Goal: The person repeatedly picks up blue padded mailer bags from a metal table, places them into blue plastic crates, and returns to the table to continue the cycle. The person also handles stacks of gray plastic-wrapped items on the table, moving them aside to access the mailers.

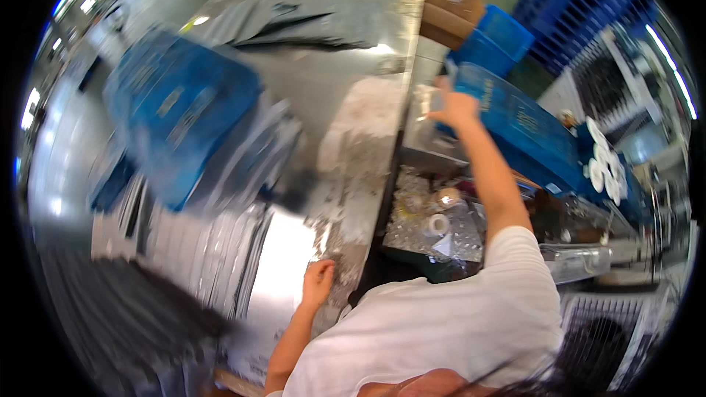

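Observation:
My left hand (318,284) is low over the near part of the metal table (294,185), its fingers curled together. Whether anything is between them is hidden. Stretched far to the right, my right hand (457,108) has its thumb and fingers apart. It is beside the near end of a long blue container (515,121) and above a metal surface (434,139); no held thing shows. A blue package in clear plastic (180,110) lies on the left of the table, blurred. In front of it are stacked grey-white flat sheets or bags (198,253).
Dark grey bags (125,316) hang at the lower left. Grey bags (309,22) lie at the table's far end. On the right are a cardboard box (450,5), a blue bin (496,40), a tape roll (438,225) on clear plastic, white rolls (604,161) and blue crates (581,3).

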Tool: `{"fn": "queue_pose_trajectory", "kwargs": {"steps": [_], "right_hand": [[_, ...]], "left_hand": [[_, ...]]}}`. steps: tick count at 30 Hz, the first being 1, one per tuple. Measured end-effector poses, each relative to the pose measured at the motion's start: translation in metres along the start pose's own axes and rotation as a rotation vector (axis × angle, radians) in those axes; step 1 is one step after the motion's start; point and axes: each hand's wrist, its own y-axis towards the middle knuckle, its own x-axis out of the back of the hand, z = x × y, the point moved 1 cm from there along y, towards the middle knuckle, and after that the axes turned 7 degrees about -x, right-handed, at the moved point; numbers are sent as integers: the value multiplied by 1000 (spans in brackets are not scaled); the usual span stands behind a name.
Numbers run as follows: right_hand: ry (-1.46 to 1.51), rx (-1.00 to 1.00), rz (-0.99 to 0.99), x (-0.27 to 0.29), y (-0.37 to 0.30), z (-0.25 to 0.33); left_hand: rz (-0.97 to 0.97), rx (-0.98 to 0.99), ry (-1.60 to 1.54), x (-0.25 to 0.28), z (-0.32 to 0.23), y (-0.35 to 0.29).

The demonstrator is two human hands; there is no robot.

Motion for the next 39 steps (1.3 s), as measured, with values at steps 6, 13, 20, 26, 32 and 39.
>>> {"fn": "queue_pose_trajectory", "kwargs": {"steps": [6,13,20,26,32,39], "right_hand": [[-81,387,-10,-91,77,31],[556,310,193,-52,131,153],[823,289,-335,16,209,50],[1060,-32,293,-105,180,-94],[1824,-178,619,-164,195,-12],[1580,-55,1078,-102,112,68]], "left_hand": [[-8,90,-15,19,10,74],[17,177,-274,-15,21,188],[-304,403,-811,-45,54,328],[-71,475,-967,-84,36,310],[-246,644,-1119,-103,-1,336],[-255,340,-1200,-92,-62,301]]}}
